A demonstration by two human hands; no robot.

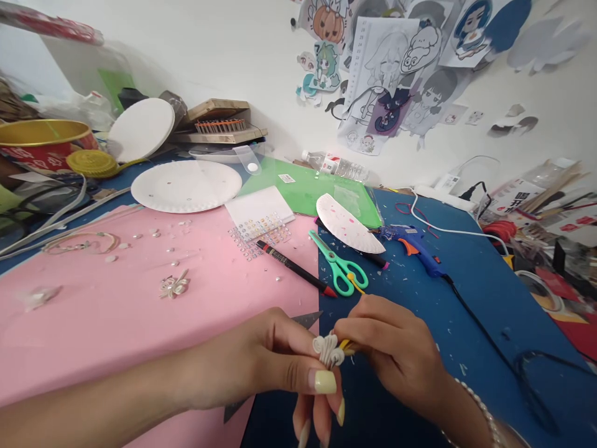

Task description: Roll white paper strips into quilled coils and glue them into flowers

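At the bottom middle, my left hand [289, 367] pinches a small white ornament of coiled cord [328, 350] between thumb and fingers. My right hand [396, 348] is closed around a thin yellow object [346, 344], whose end meets the ornament's right side. Its other end seems to stick up above the knuckles; its kind is mostly hidden by the fingers. Just beyond the hands lie turquoise scissors [337, 264] and a black marker with a red tip [298, 269]. A similar white coiled ornament [174, 285] rests on the pink sheet [140, 336] to the left.
A blue hot glue gun [416, 246] lies to the right, its black cord trailing forward. Behind are a half paper plate [349, 223], a gem sticker sheet [261, 236], a green folder [298, 190] and a white paper plate [186, 185]. A metal triangle ruler [308, 319] lies partly under my hands.
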